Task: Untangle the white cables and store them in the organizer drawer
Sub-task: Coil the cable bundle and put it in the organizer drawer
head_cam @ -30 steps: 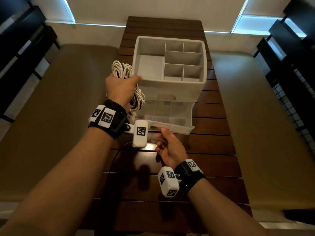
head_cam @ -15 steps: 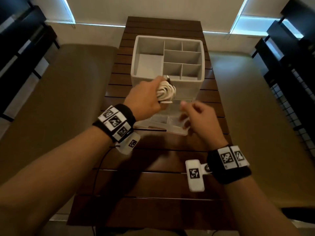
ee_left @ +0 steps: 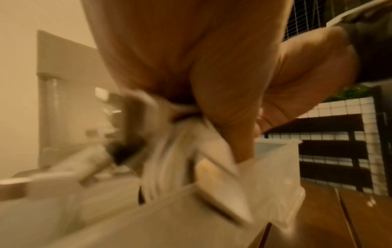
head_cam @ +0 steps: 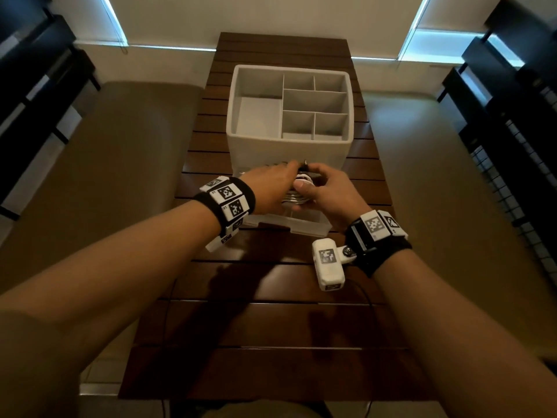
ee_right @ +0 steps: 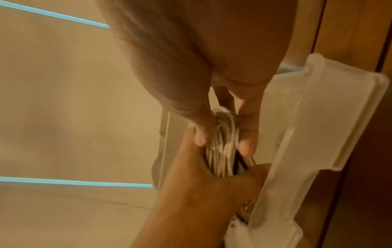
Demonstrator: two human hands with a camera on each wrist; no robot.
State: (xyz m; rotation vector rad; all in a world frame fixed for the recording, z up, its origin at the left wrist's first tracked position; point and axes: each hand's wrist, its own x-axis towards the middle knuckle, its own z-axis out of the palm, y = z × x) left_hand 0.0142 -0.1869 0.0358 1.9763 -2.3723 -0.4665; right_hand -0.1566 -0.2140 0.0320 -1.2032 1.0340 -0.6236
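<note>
Coiled white cables (head_cam: 297, 197) held over open translucent drawer (head_cam: 301, 226), white organizer (head_cam: 289, 146)

The organizer (head_cam: 289, 116) stands on the bench (head_cam: 271, 327), toward its far end. Its drawer (head_cam: 304, 226) is pulled out toward the person. Over the drawer, the left hand (head_cam: 268, 188) and right hand (head_cam: 328, 191) meet, holding the bundled cables (head_cam: 297, 200) between them.
</note>
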